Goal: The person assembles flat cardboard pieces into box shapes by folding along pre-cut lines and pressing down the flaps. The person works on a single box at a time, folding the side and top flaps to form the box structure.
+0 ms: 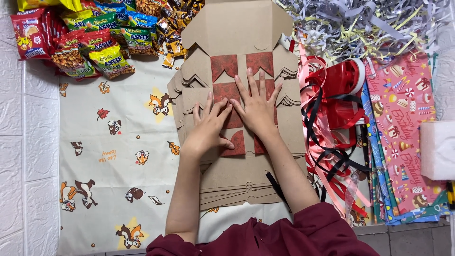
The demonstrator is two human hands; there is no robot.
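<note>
My left hand (208, 125) and my right hand (256, 106) both lie flat, fingers spread, on the top sheet of a stack of flat brown cardboard box blanks (237, 38). The top blank shows dark red patterned panels (225, 64) where its flaps meet. The fingertips of the two hands almost touch over the middle red panel. Neither hand grips anything. Dark red sleeves cover my upper arms at the bottom of the view.
Several snack packets (95, 42) are piled at the back left on a cloth with cartoon animal prints (109, 156). Shredded paper filler (360, 23) lies at the back right. Red, pink and black ribbons (332, 118), gift wrap sheets (403, 118) and a white block (438, 149) sit at the right.
</note>
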